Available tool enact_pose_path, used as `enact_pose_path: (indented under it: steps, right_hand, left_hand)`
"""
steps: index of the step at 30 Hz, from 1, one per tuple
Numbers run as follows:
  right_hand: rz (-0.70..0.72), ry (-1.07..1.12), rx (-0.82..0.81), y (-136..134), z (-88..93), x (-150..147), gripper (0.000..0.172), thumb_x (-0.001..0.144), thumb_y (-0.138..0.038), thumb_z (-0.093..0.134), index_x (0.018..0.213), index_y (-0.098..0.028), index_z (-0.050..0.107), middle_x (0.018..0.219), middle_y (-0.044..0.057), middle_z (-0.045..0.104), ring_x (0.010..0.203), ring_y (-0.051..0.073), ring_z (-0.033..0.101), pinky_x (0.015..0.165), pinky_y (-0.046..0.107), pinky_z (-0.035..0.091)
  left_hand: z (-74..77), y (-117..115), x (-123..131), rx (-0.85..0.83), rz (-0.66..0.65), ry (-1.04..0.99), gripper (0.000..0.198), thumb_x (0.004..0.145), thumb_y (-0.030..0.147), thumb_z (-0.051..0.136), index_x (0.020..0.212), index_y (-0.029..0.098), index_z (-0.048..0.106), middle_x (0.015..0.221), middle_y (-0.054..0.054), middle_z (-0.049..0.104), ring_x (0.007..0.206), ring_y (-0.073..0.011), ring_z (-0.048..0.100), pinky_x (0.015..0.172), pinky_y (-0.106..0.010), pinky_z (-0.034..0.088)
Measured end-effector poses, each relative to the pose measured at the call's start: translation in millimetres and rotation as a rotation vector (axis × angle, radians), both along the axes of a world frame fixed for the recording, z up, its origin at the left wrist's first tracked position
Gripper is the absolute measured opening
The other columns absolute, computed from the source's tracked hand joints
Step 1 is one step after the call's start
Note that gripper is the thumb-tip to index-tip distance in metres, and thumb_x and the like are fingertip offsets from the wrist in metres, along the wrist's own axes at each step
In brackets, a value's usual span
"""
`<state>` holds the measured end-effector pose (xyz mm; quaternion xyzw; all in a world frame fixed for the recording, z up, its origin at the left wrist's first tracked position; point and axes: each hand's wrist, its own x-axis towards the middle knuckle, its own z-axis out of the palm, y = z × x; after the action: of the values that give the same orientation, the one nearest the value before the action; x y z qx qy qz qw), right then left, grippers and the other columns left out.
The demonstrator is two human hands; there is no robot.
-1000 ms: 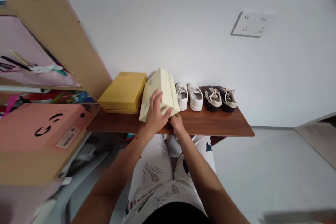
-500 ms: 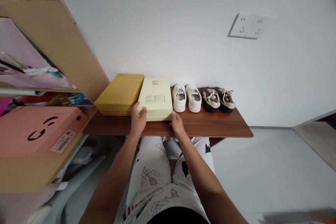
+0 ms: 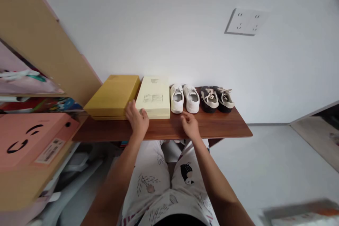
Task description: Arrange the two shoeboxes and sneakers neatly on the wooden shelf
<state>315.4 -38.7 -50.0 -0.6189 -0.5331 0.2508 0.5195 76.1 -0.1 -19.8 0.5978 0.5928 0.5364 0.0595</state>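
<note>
On the brown wooden board (image 3: 164,129), a mustard-yellow box (image 3: 115,95) and a pale cream box (image 3: 155,95) lie side by side, a narrow gap between them. My left hand (image 3: 137,118) is open, its fingers apart at the cream box's near left corner. White shoes (image 3: 177,99) stand as a pair just right of that box, toes to the wall. Dark shoes (image 3: 209,100) with beige laces are farther right. My right hand (image 3: 190,124) hovers over the board in front of the white shoes, fingers loosely curled and apart, holding nothing.
At the left, a pink box (image 3: 31,137) with a black smile print sits on a shelf unit (image 3: 50,35) with other items. A white socket panel (image 3: 245,22) is on the wall behind. My legs are under the board.
My right hand has come off the cream box's near right corner and moved right. My left hand has opened at the left corner. The view has shifted slightly.
</note>
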Motion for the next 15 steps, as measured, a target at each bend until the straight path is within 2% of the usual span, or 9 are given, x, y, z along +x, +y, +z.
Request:
enact_pose_path:
  steps: [1, 3, 5, 6, 8, 10, 13, 15]
  right_hand:
    - [-0.073, -0.057, 0.038, 4, 6.1, 13, 0.038, 0.090, -0.035, 0.053, 0.121, -0.017, 0.066, 0.118, 0.014, 0.067, 0.097, 0.024, 0.065, 0.093, 0.040, 0.052]
    - [-0.156, -0.192, 0.070, 20, 20.6, 33, 0.038, 0.090, -0.030, 0.052, 0.124, -0.018, 0.063, 0.128, 0.016, 0.062, 0.106, 0.026, 0.063, 0.097, 0.041, 0.049]
    - [-0.149, -0.323, -0.030, 43, 34.4, 43, 0.037, 0.087, -0.025, 0.056, 0.123, -0.018, 0.062, 0.131, 0.017, 0.059, 0.109, 0.030, 0.063, 0.097, 0.045, 0.048]
    - [-0.140, -0.369, -0.108, 54, 39.9, 46, 0.033, 0.085, -0.023, 0.059, 0.118, -0.018, 0.063, 0.128, 0.018, 0.060, 0.108, 0.031, 0.063, 0.097, 0.046, 0.047]
    - [-0.139, -0.404, -0.205, 71, 46.4, 50, 0.022, 0.082, -0.021, 0.062, 0.103, -0.017, 0.065, 0.118, 0.018, 0.062, 0.105, 0.033, 0.064, 0.096, 0.048, 0.047]
    - [-0.170, -0.348, -0.170, 78, 45.9, 57, 0.013, 0.082, -0.025, 0.062, 0.092, -0.018, 0.063, 0.108, 0.016, 0.064, 0.104, 0.032, 0.063, 0.095, 0.046, 0.047]
    - [-0.249, -0.058, -0.056, 70, 30.7, 77, 0.022, 0.085, -0.042, 0.057, 0.088, -0.020, 0.058, 0.088, 0.008, 0.064, 0.092, 0.025, 0.062, 0.086, 0.040, 0.051]
    - [-0.272, 0.207, -0.060, 58, 13.9, 88, 0.032, 0.087, -0.052, 0.051, 0.090, -0.020, 0.055, 0.077, 0.002, 0.060, 0.076, 0.019, 0.060, 0.073, 0.033, 0.053]
  left_hand:
    - [1.6, -5, 13, 0.036, -0.031, 0.045, 0.056, 0.094, 0.031, 0.051, 0.146, 0.013, 0.040, 0.152, -0.023, 0.036, 0.147, -0.0335, 0.029, 0.122, -0.053, 0.020]
    - [3.6, -8, 51, 0.038, -0.228, 0.092, 0.050, 0.095, 0.030, 0.050, 0.143, 0.016, 0.045, 0.148, -0.020, 0.041, 0.141, -0.0308, 0.039, 0.118, -0.050, 0.030]
    - [5.6, 2, 96, -0.071, -0.490, 0.119, 0.046, 0.095, 0.028, 0.051, 0.140, 0.018, 0.048, 0.146, -0.020, 0.043, 0.134, -0.0288, 0.049, 0.112, -0.046, 0.040]
    - [7.5, 11, 119, -0.142, -0.528, 0.125, 0.047, 0.093, 0.025, 0.052, 0.139, 0.015, 0.048, 0.147, -0.022, 0.043, 0.134, -0.0302, 0.050, 0.111, -0.046, 0.041]
    - [14.0, 33, 155, -0.358, -0.464, 0.142, 0.042, 0.091, 0.022, 0.055, 0.131, 0.011, 0.053, 0.139, -0.027, 0.049, 0.130, -0.0354, 0.053, 0.108, -0.049, 0.043]
    - [22.4, 52, 175, -0.511, -0.365, 0.116, 0.030, 0.090, 0.022, 0.056, 0.117, 0.009, 0.060, 0.127, -0.029, 0.057, 0.123, -0.0395, 0.058, 0.105, -0.051, 0.043]
    - [24.4, 63, 179, -0.505, -0.291, 0.013, 0.023, 0.092, 0.027, 0.055, 0.107, 0.012, 0.063, 0.120, -0.027, 0.061, 0.118, -0.0401, 0.061, 0.102, -0.052, 0.044]
    - [12.4, 60, 174, -0.460, -0.249, -0.140, 0.025, 0.095, 0.032, 0.051, 0.109, 0.015, 0.062, 0.116, -0.023, 0.064, 0.116, -0.0366, 0.062, 0.100, -0.050, 0.047]
